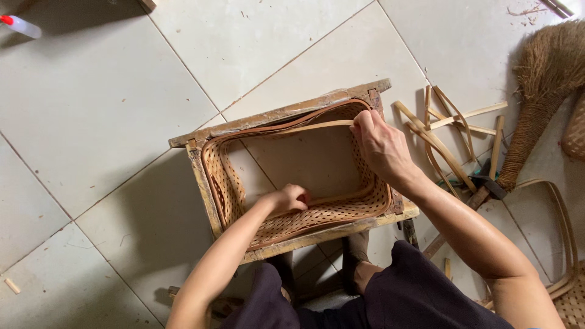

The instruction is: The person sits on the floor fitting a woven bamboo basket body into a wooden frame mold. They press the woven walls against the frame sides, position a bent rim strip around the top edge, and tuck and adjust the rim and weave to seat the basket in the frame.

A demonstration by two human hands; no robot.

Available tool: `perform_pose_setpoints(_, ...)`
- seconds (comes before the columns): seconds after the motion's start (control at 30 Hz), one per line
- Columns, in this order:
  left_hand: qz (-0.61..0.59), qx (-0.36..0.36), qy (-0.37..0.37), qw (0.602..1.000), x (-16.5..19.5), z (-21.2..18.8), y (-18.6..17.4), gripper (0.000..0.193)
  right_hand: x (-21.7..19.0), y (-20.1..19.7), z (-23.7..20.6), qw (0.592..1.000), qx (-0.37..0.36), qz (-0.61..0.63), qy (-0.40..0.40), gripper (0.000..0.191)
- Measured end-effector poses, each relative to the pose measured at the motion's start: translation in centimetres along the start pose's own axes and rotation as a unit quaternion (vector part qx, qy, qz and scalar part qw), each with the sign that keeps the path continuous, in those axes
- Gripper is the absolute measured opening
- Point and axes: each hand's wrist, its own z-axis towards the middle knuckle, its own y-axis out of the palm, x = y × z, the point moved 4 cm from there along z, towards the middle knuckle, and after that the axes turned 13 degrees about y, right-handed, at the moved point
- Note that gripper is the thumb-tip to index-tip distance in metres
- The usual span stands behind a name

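A small plastic bottle with a red tip is lying on the tiled floor at its far left corner, and a short stick piece is lying near the left edge lower down. In the middle of the floor a rectangular wooden frame is standing, and a woven basket with an open lattice wall is sitting inside it, bottomless, so the tile is showing through. The left hand is reaching down inside the basket by its near wall, fingers curled shut on a thin cane strip running along that wall. The right hand is gripping the basket's far right rim, fingers pinching together on the cane strip lining the top. The two hands are working well apart. Right of the frame, loose bamboo strips are lying in a tangle. A fibre broom is lying toward the far right corner, and a bent cane hoop is resting by the right edge.
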Motion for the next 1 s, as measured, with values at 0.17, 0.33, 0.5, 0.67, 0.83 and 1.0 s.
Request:
perform_pose_setpoints(0.17,0.031,-0.036,-0.127,0.991,0.5,0.6,0.5,0.029,1.8,1.5,1.0,0.995,0.043,-0.084,-0.045,0.024)
perform_pose_setpoints(0.33,0.19,0.335,-0.046,0.922,5.7,-3.5,-4.7,0.031,3.3,3.2,2.7,0.986,0.069,-0.14,-0.06,0.028)
perform_pose_setpoints(0.5,0.426,0.532,0.03,0.732,8.4,-8.1,-9.4,0.043,2.5,2.5,0.1,0.979,0.086,-0.168,-0.074,0.038)
perform_pose_setpoints(0.67,0.368,0.443,-0.034,0.817,6.4,-6.4,-11.0,0.043,0.8,4.0,-2.3,0.872,-0.058,-0.472,-0.119,0.048)
perform_pose_setpoints(0.83,0.38,0.414,-0.055,0.826,5.4,-5.3,-11.2,0.04,0.7,5.8,-2.1,0.77,-0.158,-0.606,-0.124,0.03)
perform_pose_setpoints(1.0,0.403,0.339,-0.067,0.848,4.8,-4.2,-10.6,0.018,0.5,7.4,-1.5,0.761,-0.202,-0.603,-0.129,0.03)
